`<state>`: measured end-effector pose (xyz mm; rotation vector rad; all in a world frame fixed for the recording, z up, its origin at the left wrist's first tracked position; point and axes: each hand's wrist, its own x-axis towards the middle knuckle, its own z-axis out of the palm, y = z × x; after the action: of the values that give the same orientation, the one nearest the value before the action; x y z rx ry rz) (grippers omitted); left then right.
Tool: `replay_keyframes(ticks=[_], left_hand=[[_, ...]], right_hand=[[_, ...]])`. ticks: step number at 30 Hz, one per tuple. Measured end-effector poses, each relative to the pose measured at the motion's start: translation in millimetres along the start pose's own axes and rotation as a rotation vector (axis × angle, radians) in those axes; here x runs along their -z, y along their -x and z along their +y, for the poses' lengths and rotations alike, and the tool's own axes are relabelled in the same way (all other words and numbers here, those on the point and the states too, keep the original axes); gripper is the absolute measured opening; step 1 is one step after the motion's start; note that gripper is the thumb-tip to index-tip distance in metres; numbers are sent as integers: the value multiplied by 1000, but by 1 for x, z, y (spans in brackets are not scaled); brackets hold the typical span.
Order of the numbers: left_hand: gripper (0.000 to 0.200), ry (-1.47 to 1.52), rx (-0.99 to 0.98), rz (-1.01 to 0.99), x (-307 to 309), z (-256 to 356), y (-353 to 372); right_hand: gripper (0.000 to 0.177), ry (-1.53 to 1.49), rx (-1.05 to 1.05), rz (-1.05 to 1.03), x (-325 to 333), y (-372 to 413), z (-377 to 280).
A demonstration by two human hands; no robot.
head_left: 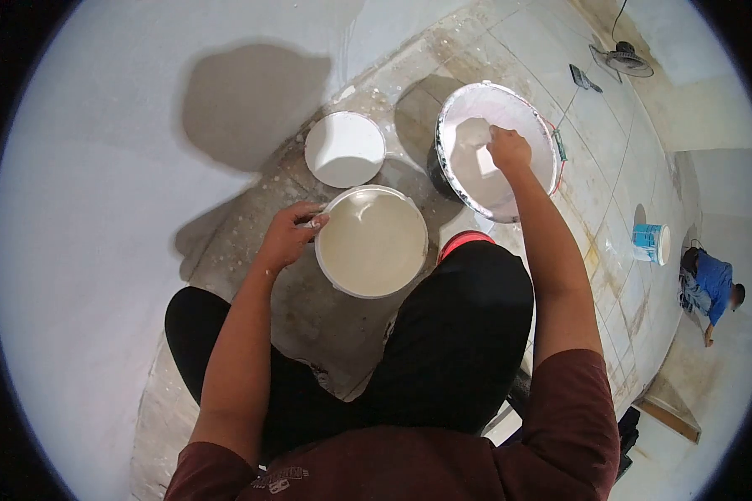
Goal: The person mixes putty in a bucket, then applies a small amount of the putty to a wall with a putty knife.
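A round white tub [320, 269] holding cream-coloured liquid, which looks like paint, stands between my knees. My left hand [291, 237] grips its left rim, fingers at the edge. To the right is a larger bucket [548, 171] with paint-smeared walls and similar pale liquid inside. My right hand [510, 150] reaches over this bucket with its fingers closed. A pale shape lies just beyond the fingertips, and I cannot make out what the hand holds. Just behind the tub, on the floor, lies a round white lid or covered pail [345, 149].
A white wall [125, 209] runs along the left. On the tiled floor are a dark brush-like tool [585, 78], a fan [627, 60] and a blue-and-white pail [650, 243]. Another person [710, 280] in blue crouches at far right. Something red [464, 242] sits by my right knee.
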<state>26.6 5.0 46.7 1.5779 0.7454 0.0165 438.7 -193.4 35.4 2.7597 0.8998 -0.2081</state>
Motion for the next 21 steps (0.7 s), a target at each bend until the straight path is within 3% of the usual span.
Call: replay_keyframes(ticks=[4, 10, 13, 16, 17, 21], left_hand=[[31, 43, -14, 5, 0, -5, -1], [31, 91, 39, 8, -1, -7, -2], [30, 96, 26, 7, -1, -11, -3], [30, 79, 1, 5, -1, -9, -3], [29, 89, 3, 0, -1, -8, -2], [30, 142, 35, -13, -1, -3, -1]], right_hand=[[25, 283, 21, -126, 5, -2, 11], [29, 321, 669, -570, 3, -18, -7], [27, -79, 639, -421, 2, -29, -15], [27, -307, 367, -112, 1, -27, -11], [28, -270, 205, -113, 1, -24, -7], [22, -94, 0, 57, -8, -9, 11]])
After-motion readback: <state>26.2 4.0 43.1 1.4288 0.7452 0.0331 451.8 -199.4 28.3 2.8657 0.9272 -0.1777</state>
